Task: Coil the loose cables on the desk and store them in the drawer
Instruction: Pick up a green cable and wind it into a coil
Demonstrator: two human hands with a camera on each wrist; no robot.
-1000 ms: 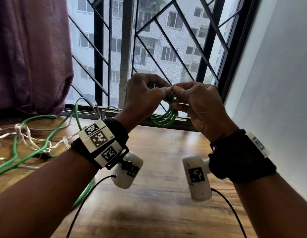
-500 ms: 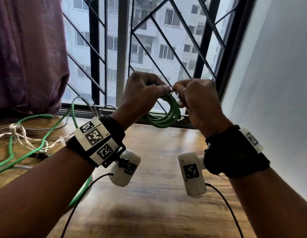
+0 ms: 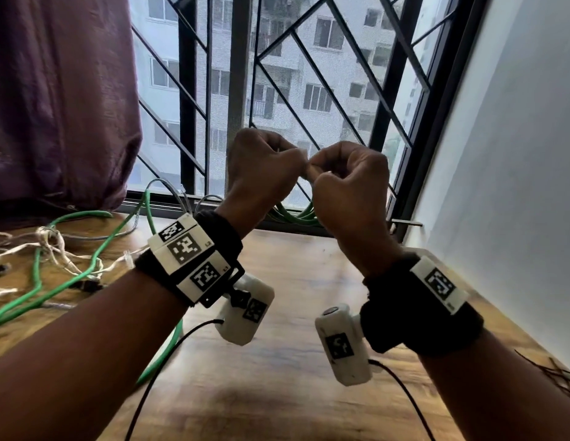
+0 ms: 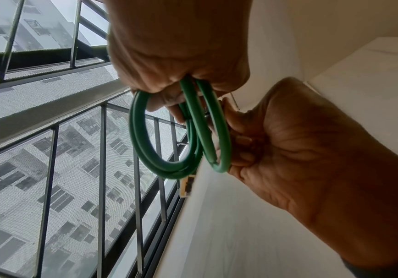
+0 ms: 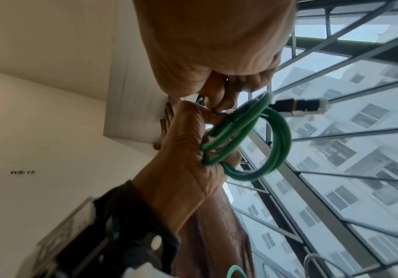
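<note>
A green network cable coil (image 4: 181, 135) hangs in the air before the window, held between both hands. My left hand (image 3: 293, 160) grips the top of the loops, which pass through its curled fingers (image 4: 169, 79). My right hand (image 3: 318, 173) meets it fingertip to fingertip and pinches at the coil's top, where a thin dark strand (image 5: 230, 117) crosses the green coil (image 5: 252, 141). The cable's black and clear plug (image 5: 298, 108) sticks out sideways. From the head view only the bottom of the green coil (image 3: 296, 214) shows below the hands.
On the wooden desk (image 3: 293, 281), at the left, lie a loose green cable (image 3: 70, 281), a tangle of white cords (image 3: 54, 249) and a grey cable (image 3: 169, 192). A maroon curtain (image 3: 54, 106) hangs at the left and a white wall (image 3: 516, 186) stands close on the right. The barred window is straight ahead.
Both hands have risen slightly and closed tighter together at the coil's top. The coil now hangs mostly hidden behind the hands and wrists.
</note>
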